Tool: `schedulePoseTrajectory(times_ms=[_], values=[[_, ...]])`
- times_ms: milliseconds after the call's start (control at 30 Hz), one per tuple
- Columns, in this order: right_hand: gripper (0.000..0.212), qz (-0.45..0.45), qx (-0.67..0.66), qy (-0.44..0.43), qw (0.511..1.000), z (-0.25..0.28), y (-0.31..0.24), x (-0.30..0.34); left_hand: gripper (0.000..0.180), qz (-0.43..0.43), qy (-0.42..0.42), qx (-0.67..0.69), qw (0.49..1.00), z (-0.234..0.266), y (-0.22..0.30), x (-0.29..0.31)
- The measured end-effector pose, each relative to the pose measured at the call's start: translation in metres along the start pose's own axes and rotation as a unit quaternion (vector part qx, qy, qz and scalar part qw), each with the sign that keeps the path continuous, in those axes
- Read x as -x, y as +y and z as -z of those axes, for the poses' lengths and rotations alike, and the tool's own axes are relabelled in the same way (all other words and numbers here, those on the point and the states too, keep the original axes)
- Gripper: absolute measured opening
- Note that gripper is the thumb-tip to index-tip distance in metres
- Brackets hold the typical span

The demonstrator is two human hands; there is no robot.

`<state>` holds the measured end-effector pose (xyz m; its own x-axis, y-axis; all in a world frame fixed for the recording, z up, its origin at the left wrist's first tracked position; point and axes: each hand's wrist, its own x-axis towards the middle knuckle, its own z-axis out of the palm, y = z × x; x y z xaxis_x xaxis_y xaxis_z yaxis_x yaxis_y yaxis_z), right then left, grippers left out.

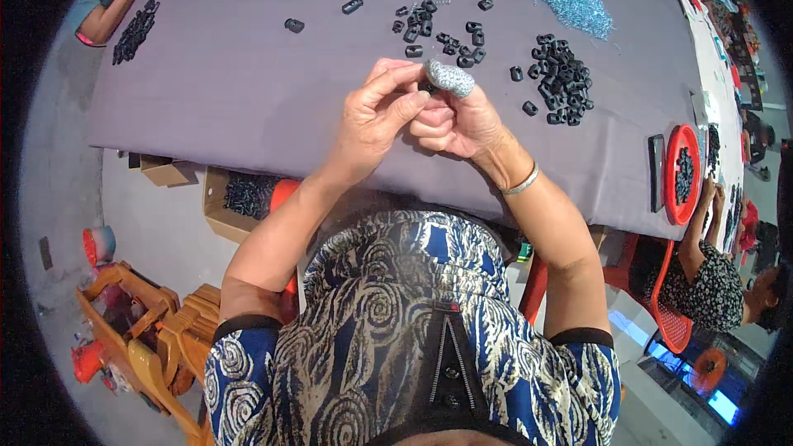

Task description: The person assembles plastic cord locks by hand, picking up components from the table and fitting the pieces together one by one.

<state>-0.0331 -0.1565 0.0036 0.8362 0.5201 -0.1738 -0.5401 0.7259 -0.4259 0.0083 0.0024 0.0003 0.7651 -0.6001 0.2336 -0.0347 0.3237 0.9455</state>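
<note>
My left hand (368, 120) and my right hand (464, 120) meet over the near part of the cloth-covered table. Pinched between their fingertips is a small black plastic piece (428, 89), mostly hidden; it resembles the cord-lock pieces lying about. A knitted grey finger cover (450, 79) wraps one digit of my right hand, whose other fingers are curled in. Just beyond my hands lies a loose scatter of black cord-lock pieces (420, 23). A denser heap of them (562, 83) is to the right.
A shiny blue-silver heap of tiny springs (570, 0) sits far right on the grey tablecloth (239, 49). A red basket (682, 173) of black pieces stands at the right edge. An open carton (227, 206) is below the left edge. Other people work at left and right.
</note>
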Motion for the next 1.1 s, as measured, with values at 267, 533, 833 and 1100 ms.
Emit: schedulePoseTrajectory(times_ms=[267, 533, 833, 1100], values=[[0.030, 0.034, 0.050, 0.037, 0.998, -0.013, 0.009, 0.001, 0.023, 0.001, -0.008, 0.019, 1.000, 0.000, 0.002, 0.001], [0.026, 0.040, 0.057, 0.009, 0.998, -0.010, 0.011, 0.006, 0.019, -0.001, -0.014, 0.017, 1.000, 0.001, 0.009, 0.002], [0.032, 0.029, 0.072, 0.041, 0.996, -0.016, 0.009, 0.001, 0.017, -0.069, 0.018, -0.101, 0.992, 0.004, 0.011, -0.001], [0.029, 0.051, 0.165, 0.093, 0.981, -0.023, 0.005, -0.006, 0.010, 0.084, 0.166, -0.022, 0.982, 0.017, 0.033, -0.015]])
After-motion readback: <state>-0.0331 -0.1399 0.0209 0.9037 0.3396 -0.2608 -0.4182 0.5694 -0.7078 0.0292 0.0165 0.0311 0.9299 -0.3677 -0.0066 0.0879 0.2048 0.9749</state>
